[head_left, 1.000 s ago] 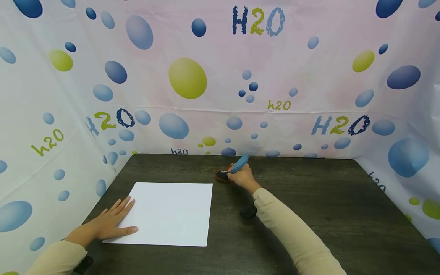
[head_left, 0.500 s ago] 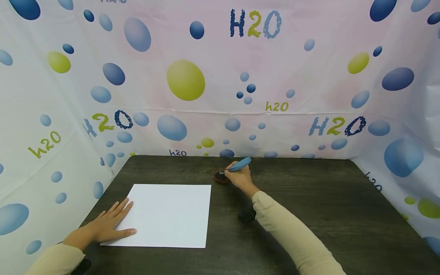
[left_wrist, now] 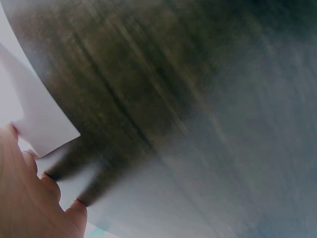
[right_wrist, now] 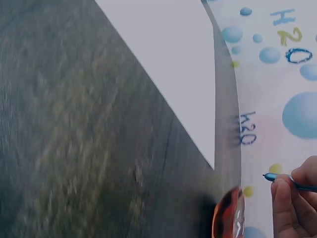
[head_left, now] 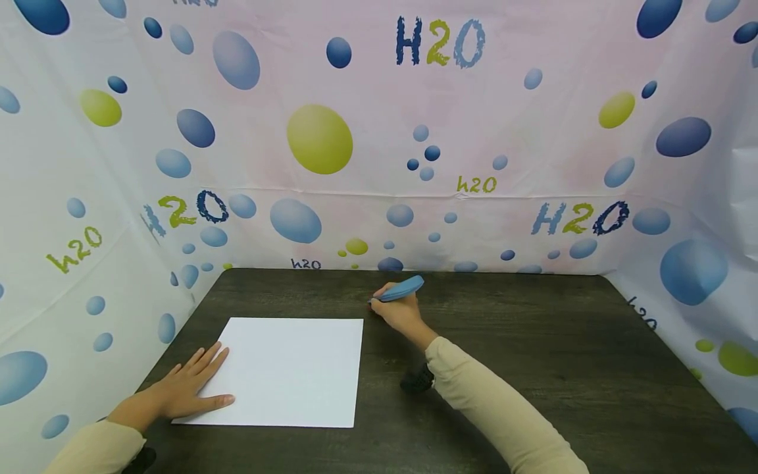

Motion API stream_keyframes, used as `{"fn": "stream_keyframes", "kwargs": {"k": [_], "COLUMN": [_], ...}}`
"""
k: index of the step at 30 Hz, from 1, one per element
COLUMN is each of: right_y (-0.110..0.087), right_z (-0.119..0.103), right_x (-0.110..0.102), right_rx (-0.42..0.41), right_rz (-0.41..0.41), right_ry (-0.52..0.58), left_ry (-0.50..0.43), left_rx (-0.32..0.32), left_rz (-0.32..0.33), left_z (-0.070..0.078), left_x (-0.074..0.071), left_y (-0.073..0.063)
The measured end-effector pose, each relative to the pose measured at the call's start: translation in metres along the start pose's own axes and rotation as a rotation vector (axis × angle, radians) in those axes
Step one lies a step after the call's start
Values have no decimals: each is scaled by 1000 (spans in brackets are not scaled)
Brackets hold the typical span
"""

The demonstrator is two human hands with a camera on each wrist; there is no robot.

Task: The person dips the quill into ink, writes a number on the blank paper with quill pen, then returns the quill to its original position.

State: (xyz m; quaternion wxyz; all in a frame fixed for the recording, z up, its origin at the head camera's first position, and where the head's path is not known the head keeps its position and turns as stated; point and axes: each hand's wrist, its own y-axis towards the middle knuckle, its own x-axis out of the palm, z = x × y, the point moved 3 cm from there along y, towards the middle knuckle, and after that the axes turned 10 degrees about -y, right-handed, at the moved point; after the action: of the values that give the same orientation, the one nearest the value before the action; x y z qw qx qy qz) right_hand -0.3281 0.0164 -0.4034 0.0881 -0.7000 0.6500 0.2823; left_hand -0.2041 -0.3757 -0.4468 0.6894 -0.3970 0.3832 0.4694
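A white sheet of paper [head_left: 290,372] lies on the dark table. My left hand [head_left: 183,388] rests spread on its left edge; the left wrist view shows those fingers [left_wrist: 49,188] by a paper corner. At the back, my right hand [head_left: 403,313] pinches a blue pen [head_left: 401,288] with a broad, feather-shaped top. Its thin tip [right_wrist: 269,176] points out past the fingers in the right wrist view. Close by is a small orange-red dish [right_wrist: 225,218] with dark patches and a glossy inside. The hand hides this dish almost wholly in the head view.
The dark wood-grained table [head_left: 533,355] stretches to the right of the paper. A white cloth [head_left: 379,131] printed with blue and green bubbles and H2O lettering rises behind the table and along both sides.
My right hand has shifted slightly left with the pen, whose top has tipped lower. The dish, visible earlier, is now covered by that hand. My left hand keeps its place on the paper.
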Motion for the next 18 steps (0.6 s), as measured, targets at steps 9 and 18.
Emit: {"fn": "stream_keyframes", "kwargs": {"k": [9,18], "right_y": [-8,-20], "right_z": [-13,-30], "right_x": [24,51], "right_rx": [-44,-4], "right_rz": [-66,-153], "right_ry": [73,60], "left_ry": [7,-2], "left_rx": [3,15], "left_rz": [13,17], "left_z": [-1,0], "left_x": [1,0], "left_y": [-1,-1]}}
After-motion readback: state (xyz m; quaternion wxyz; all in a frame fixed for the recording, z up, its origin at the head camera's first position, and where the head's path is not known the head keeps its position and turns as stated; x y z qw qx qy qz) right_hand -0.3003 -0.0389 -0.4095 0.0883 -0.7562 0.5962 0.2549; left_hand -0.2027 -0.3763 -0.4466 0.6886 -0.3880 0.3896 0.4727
